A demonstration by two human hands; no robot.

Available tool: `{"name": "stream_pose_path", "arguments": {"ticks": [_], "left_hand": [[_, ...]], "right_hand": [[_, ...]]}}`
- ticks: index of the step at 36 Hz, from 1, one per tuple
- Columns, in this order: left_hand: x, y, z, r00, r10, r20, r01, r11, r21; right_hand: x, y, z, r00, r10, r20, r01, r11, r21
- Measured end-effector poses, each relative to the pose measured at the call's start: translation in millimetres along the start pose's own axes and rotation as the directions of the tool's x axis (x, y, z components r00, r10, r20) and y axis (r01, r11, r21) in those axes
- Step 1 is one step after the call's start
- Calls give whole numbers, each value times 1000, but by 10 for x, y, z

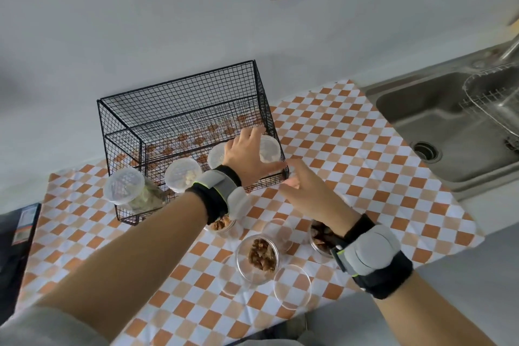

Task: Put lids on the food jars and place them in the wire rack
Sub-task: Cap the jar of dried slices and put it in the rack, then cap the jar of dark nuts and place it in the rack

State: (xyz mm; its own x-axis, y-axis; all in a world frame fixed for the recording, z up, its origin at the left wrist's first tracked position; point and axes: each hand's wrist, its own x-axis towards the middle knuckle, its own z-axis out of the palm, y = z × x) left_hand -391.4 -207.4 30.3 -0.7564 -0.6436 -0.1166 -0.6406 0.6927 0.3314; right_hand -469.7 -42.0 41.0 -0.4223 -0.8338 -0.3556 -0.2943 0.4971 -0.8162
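A black wire rack [179, 98] stands on the checkered cloth [351, 149] against the wall. Along its front sit several lidded jars: one with greenish contents [123, 185], two more [182, 174] [216, 154], and one at the right end [271, 149]. My left hand [247, 157] reaches into the rack, its fingers and thumb spanning that right-end jar's lid. My right hand [303, 188] hovers by the rack's front right corner with straight fingers, holding nothing. Three uncovered jars [259, 257] [222, 225] [320, 236] stand in front. Clear loose lids [292, 286] [278, 230] lie beside them.
A steel sink [438, 132] with a wire dish basket [494, 98] lies to the right, past the cloth's edge. A dark flat object [16, 233] sits at the left edge. The counter's front edge runs close below the loose lids.
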Motion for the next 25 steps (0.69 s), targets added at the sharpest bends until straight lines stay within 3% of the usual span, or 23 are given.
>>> {"name": "stream_pose_path", "arguments": {"ticks": [8, 15, 19, 25], "left_hand": [[-530, -55, -152, 998, 59, -21, -62, 985, -162], [-978, -227, -226, 999, 46, 10, -42, 968, -245], [-1223, -395, -193, 1000, 5, -15, -9, 958, -286], [-1491, -671, -91, 993, -89, -75, 54, 921, -387]], "right_hand": [[-264, 128, 84, 998, -54, 24, 54, 998, -20], [-474, 254, 203, 971, -64, 231, 87, 992, -90], [-594, 242, 294, 941, -76, 330, 131, 981, -146], [-651, 246, 423, 931, -56, 362, 145, 964, -224]]}}
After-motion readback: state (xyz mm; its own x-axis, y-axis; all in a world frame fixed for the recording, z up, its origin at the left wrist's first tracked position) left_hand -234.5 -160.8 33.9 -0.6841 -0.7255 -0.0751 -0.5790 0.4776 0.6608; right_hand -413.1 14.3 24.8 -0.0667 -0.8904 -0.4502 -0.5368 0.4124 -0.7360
